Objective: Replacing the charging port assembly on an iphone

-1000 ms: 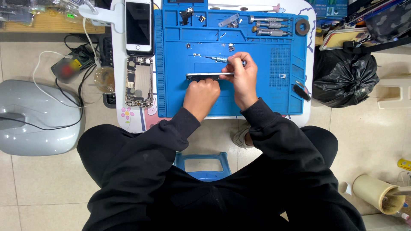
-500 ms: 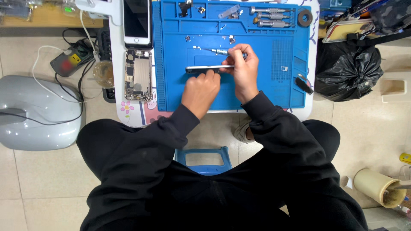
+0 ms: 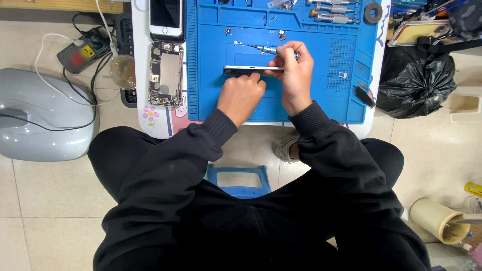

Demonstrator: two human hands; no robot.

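Near the top centre of the frame, the left hand (image 3: 241, 98) steadies a phone (image 3: 251, 70) held on edge on the blue repair mat (image 3: 211, 60), its fingers curled and clamped on the phone's lower side. The right hand (image 3: 296, 75) sits just to the right of it, fingers closed around a small screwdriver (image 3: 263, 48) whose thin tip points left, above the phone's upper edge; the same hand also seems to touch the phone's right end. Whether the tip is seated in a screw cannot be told at this size.

To the left of the mat lies an opened phone body (image 3: 164, 74) with its inner parts showing, and above it a second handset (image 3: 165, 16) lies screen up. A few tiny screws or parts (image 3: 278, 35) are scattered on the mat above the hands, and more drivers (image 3: 331, 17) rest in the tray at the top edge.

Judging by this, the work is somewhere in the middle: one unit lies opened, small parts are already out on the mat, while the phone in hand looks closed along its visible edge and has yet to be opened or finished. A black bin bag (image 3: 414, 80) sits to the right of the worktop (image 3: 155, 120).
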